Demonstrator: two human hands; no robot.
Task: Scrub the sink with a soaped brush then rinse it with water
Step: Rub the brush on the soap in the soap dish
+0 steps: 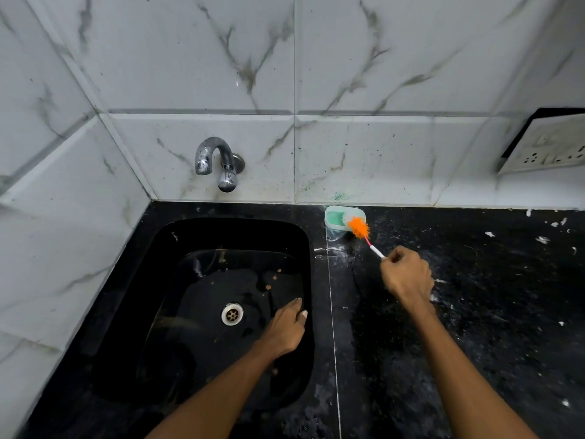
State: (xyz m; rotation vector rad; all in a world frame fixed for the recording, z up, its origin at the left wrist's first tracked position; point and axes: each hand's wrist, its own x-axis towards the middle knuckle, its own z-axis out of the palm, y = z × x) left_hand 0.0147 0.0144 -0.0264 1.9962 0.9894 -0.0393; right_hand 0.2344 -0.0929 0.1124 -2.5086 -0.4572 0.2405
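Note:
A black sink (148, 280) is set into the black counter, with a metal drain (232, 314) in its floor and small brown specks around it. My right hand (406, 275) is shut on the thin white and pink handle of a brush (359, 228). Its orange bristles rest at the right edge of a green soap dish (335, 217) against the wall. My left hand (286, 327) hangs over the right side of the basin, fingers loosely extended, holding nothing. A chrome tap (218, 163) juts from the tiled wall above the sink; no water is running.
The black stone counter (474, 312) runs to the right, flecked with white residue. White marble-look tiles (348, 74) cover the back and left walls. A switch and socket plate (547, 144) is mounted at the far right.

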